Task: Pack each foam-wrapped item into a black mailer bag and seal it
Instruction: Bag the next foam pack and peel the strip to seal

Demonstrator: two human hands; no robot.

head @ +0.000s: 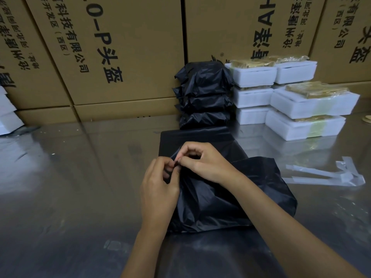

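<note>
**Picking at the seal strip on a filled mailer**

Nearest me, my left hand point(158, 187) and right hand point(202, 163) meet at the mouth corner of the black mailer bag point(230, 197), which lies bulging on the steel surface point(70, 187); I judge the foam-wrapped item is already inside. Both grips are pinched closed on the bag's flap edge, fingertips touching, apparently working the adhesive liner loose. To do this well, I should hold the flap taut with 1 hand, lift the liner from its corner with a nail, peel it in 1 steady pull, then fold the flap flat and press along it.

To my right lie clear peeled strips point(325, 175). Just beyond my hands sits a flat pile of empty mailers point(196, 139). Behind it stands a stack of sealed black parcels point(202, 97), beside stacked white foam boxes point(301, 103) awaiting bags. Farthest, cardboard cartons point(120, 47) carry rotated print: "头盔", "有限公司", "西区".
</note>
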